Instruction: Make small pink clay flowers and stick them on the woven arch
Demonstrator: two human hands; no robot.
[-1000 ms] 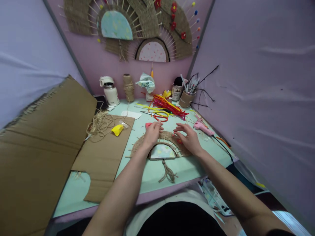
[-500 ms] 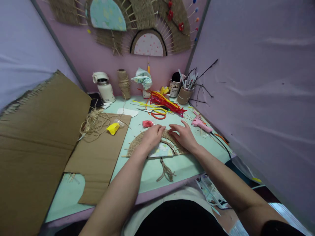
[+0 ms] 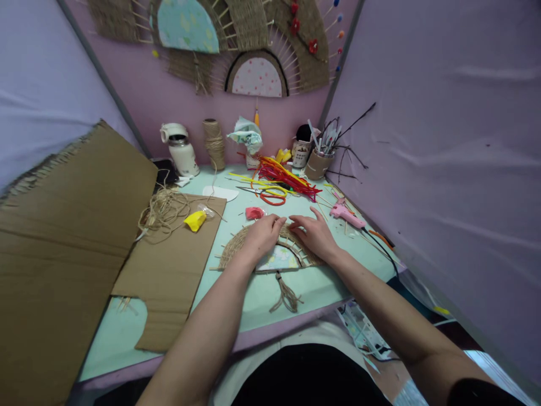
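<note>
A half-round woven fan point(image 3: 236, 247) of jute and thin sticks, with a pale patterned centre point(image 3: 279, 260) and a jute tassel point(image 3: 287, 295), lies on the mint table point(image 3: 313, 287). My left hand point(image 3: 261, 235) rests on its upper middle with fingers bent down onto the weave. My right hand point(image 3: 310, 233) lies flat on the fan's right half, fingers stretched toward the left hand. The fingertips nearly meet at the fan's top. Whether anything small sits under them is hidden.
A pink clay lump point(image 3: 254, 212) lies just beyond the fan, scissors point(image 3: 266, 194) and pipe cleaners point(image 3: 283, 176) farther back. A pink glue gun point(image 3: 345, 214) with its cord lies at right. Cardboard sheets point(image 3: 71, 237), loose jute point(image 3: 164, 210) and a yellow piece point(image 3: 194, 221) are at left.
Both hands drew back a little from the table's far side onto the fan's top and came closer together; the view tilted down slightly. Since half a second ago they have hardly moved.
</note>
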